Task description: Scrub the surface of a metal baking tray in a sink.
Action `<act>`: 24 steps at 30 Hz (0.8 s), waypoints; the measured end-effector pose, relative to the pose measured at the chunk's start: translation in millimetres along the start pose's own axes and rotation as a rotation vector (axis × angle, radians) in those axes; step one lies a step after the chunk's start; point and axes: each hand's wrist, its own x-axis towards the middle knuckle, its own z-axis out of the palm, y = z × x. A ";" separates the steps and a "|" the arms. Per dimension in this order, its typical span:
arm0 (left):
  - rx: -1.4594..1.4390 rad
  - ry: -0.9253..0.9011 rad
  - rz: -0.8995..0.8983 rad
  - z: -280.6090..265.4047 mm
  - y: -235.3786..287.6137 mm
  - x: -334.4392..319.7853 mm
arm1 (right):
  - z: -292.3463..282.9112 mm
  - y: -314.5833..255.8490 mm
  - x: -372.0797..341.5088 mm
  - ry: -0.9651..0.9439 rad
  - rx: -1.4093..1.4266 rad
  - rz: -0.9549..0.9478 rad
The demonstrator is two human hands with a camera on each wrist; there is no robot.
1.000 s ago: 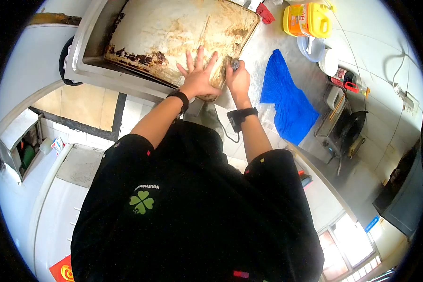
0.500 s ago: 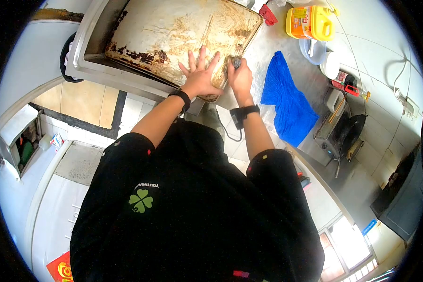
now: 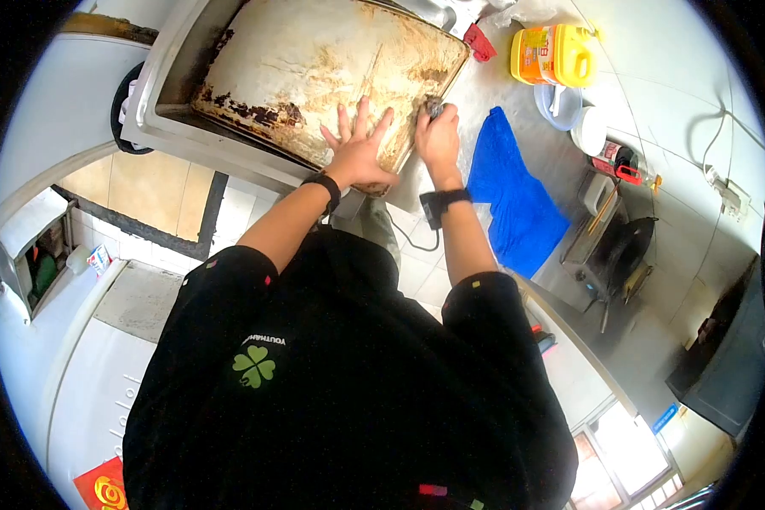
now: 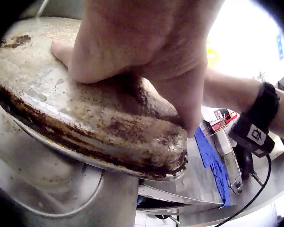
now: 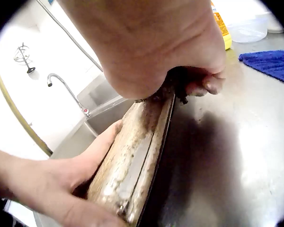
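A large metal baking tray (image 3: 314,59) lies bottom up over the sink, its pale surface stained brown and its rim dark with burnt-on grime. My left hand (image 3: 359,153) rests on its near part, fingers spread, the thumb down by the near right corner. On the tray's right edge, my right hand (image 3: 438,144) grips a grey steel wool scourer (image 3: 434,107). From the right wrist, the curled fingers hide most of the scourer, and dark bits show below them at the rim.
A blue cloth (image 3: 514,195) lies on the steel counter (image 4: 199,182) to the right. Farther back are a yellow jug (image 3: 552,55), a clear bowl (image 3: 558,110) and a red cloth (image 3: 479,42). The sink (image 3: 149,110) has a faucet (image 5: 68,90) behind it.
The right hand has slid a little away from me along the tray's right edge with the scourer. My left hand stays on the same part of the tray; the head view has shifted slightly.
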 end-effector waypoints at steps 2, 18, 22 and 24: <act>-0.014 0.003 0.012 1.7 -1.8 0.4 | -0.1 3.9 -16.0 -0.027 0.017 -0.046; -0.088 0.072 0.054 8.0 -7.4 0.0 | -6.0 7.4 -65.6 -0.341 0.062 -0.038; -0.072 0.050 0.034 7.5 -5.7 1.6 | -1.4 9.6 -56.7 -0.372 0.071 0.022; -0.060 0.032 0.024 6.6 -5.3 1.5 | 2.1 11.9 -41.5 -0.287 0.097 0.062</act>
